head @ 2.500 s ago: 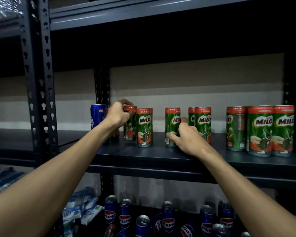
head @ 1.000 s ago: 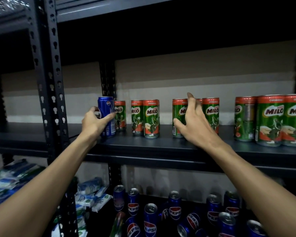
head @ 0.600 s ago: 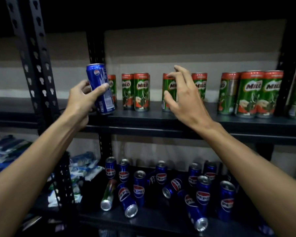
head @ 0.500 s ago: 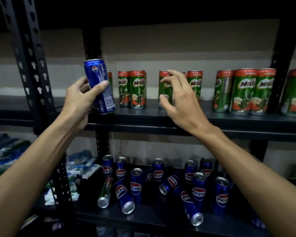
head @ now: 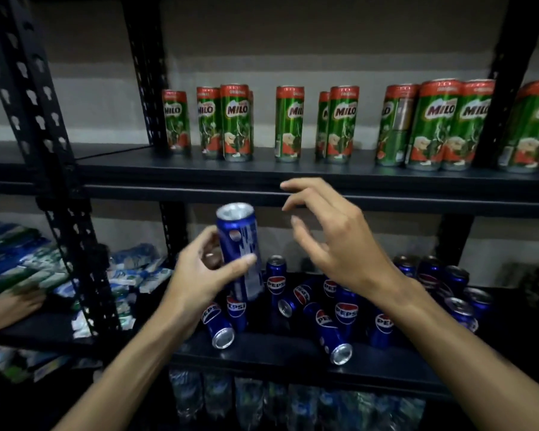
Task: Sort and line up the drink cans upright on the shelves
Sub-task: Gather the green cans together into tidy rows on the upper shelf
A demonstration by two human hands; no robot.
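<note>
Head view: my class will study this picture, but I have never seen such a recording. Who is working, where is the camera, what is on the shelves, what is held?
No machine here: a person works with bare hands. The camera sits on that person's head, looking forward and down, so both arms reach in from below. The left hand grips a blue Pepsi can, roughly upright, in front of the shelves. The right hand is open and holds nothing. On the upper shelf green Milo cans stand upright. On the lower shelf more Pepsi cans are jumbled, some standing, some lying.
</note>
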